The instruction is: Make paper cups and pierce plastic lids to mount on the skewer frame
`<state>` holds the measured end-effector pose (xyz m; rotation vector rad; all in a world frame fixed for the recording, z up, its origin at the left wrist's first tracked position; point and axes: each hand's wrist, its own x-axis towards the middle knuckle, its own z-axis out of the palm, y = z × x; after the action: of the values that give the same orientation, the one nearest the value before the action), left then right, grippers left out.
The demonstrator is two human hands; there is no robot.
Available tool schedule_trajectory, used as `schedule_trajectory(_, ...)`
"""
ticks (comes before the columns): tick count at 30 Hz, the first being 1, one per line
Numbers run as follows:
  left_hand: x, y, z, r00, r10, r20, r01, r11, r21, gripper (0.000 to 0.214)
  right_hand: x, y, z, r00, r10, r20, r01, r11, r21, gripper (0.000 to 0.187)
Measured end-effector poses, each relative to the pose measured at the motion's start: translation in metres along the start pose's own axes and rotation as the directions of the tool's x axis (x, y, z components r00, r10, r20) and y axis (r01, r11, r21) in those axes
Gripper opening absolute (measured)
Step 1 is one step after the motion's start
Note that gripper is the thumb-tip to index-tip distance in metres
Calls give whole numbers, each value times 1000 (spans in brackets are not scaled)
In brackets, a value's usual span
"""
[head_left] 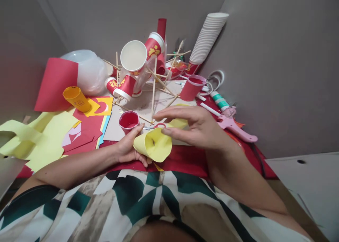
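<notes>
A: Nearest item?
B: Yellow paper cup (159,148), held over the red cloth (185,160). Left hand (128,146) clamped on it, thumb on top, fingers under.
A: Right hand?
B: Right hand (194,125) is above and right of the cup. Thumb and forefinger apart, thumb tip at the rim. Contact: can't tell.
A: Just beyond?
B: Red cup (129,123) past the left thumb, scissors (154,126) beside it, grey cardboard (109,130) below.
A: Further?
B: Orange paper tube (79,100) left, pinkish-red tube (191,90) right, wooden sticks (153,95) between.
A: Back?
B: Red printed cups (153,47), then a tilted stack of white cups (208,40), right.
</notes>
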<state>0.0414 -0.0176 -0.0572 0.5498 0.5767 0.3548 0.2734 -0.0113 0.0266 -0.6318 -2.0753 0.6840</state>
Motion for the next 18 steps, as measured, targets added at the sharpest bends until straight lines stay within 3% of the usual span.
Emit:
schedule_trajectory(3,-3,1,3,999,-3,35,4,1000,-25,79,1,-1,-3,999,38,-24,-38,999,22,25)
schedule_trajectory(7,-3,2,5,998,2,57,-1,1000,-12,78,1,0,0,992,84,92,-83,997,-8,19)
schedule_trajectory(10,-3,3,7,995,3,105,-2,1000,-4,80,1,-1,0,984,158,87,-159,987,5,13)
schedule_trajectory(13,-14,7,13,990,-33,137,25,998,54,87,-1,-1,-4,970,239,-37,-238,971,40,11)
schedule_trajectory(16,-41,18,25,997,-64,43,52,970,239,83,-3,0,-9,923,293,-249,-281,956,86,6)
schedule_trajectory(18,-64,27,34,997,51,-58,-17,876,482,66,-4,2,-10,870,315,-380,-298,949,106,5)
